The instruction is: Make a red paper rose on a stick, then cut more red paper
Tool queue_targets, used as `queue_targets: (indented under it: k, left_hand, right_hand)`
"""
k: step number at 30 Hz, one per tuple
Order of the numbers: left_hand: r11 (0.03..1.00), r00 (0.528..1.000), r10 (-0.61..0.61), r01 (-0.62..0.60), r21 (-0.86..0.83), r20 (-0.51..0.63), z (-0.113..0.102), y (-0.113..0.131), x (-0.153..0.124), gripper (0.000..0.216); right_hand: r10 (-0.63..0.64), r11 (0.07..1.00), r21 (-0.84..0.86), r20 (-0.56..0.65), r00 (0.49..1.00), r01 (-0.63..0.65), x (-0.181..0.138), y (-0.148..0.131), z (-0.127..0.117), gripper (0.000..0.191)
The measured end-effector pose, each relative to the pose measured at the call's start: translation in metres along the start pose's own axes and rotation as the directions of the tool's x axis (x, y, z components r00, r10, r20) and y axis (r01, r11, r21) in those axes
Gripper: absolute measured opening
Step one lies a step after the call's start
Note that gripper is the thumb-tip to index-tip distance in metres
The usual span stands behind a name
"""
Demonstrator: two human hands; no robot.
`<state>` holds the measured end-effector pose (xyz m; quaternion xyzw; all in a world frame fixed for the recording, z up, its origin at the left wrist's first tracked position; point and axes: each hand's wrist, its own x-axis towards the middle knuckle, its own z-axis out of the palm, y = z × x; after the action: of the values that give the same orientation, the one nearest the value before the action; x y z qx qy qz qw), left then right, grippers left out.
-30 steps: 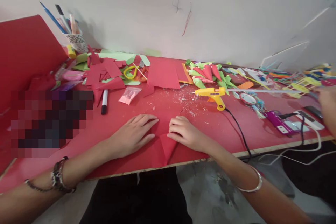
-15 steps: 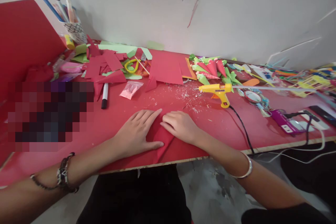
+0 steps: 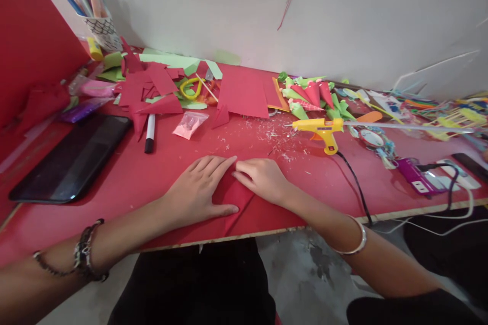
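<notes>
A folded piece of red paper (image 3: 237, 198) lies near the front edge of the red table (image 3: 152, 177). My left hand (image 3: 200, 190) lies flat on its left side, fingers stretched out and thumb along the lower fold. My right hand (image 3: 261, 179) presses on the paper's upper right part, fingers curled down and together, their tips close to my left fingertips. Both hands touch the paper; neither lifts it.
A dark tablet (image 3: 74, 160) lies at the left. Behind my hands are a black marker (image 3: 149, 133), a small pink bag (image 3: 189, 125), red and green paper scraps (image 3: 152, 89), a red sheet (image 3: 244, 94), paper cones (image 3: 310, 96), a yellow glue gun (image 3: 322, 129) with black cord, a pen cup (image 3: 101, 30) and chargers (image 3: 415, 177).
My left hand slid right onto the folded paper and my right hand moved left to meet it. The view shifted slightly; the other person's hand at the far right is gone.
</notes>
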<state>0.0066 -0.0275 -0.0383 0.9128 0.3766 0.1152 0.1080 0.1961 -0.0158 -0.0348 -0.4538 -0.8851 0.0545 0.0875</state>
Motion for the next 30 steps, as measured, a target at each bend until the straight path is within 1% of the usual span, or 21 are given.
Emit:
queue_targets:
  k: [5,10,14,20,30]
  left_hand:
    - [1.000,1.000,0.002,-0.002,0.023,0.004,0.000,0.000,0.001,0.082]
    - [0.999,1.000,-0.001,0.000,0.051,0.008,0.000,0.001,0.002,0.083]
    - [0.998,1.000,-0.003,0.002,0.057,0.008,0.000,0.003,-0.003,0.089]
    - [0.997,1.000,-0.027,0.027,0.074,0.009,0.001,0.005,-0.009,0.090]
    - [0.997,1.000,-0.030,0.030,0.076,0.007,0.001,0.006,-0.009,0.089]
  right_hand:
    - [-0.005,0.999,0.040,-0.044,0.999,0.006,0.000,0.002,0.003,0.025]
    - [-0.001,0.999,0.044,-0.041,0.999,0.003,0.000,0.003,0.003,0.024]
    - [-0.018,0.997,0.071,-0.051,0.999,0.021,0.000,0.004,0.002,0.024]
    - [-0.018,0.996,0.088,-0.070,0.997,0.024,-0.001,0.004,0.002,0.023]
    - [0.022,0.997,0.075,-0.021,1.000,-0.020,0.000,0.001,0.002,0.024]
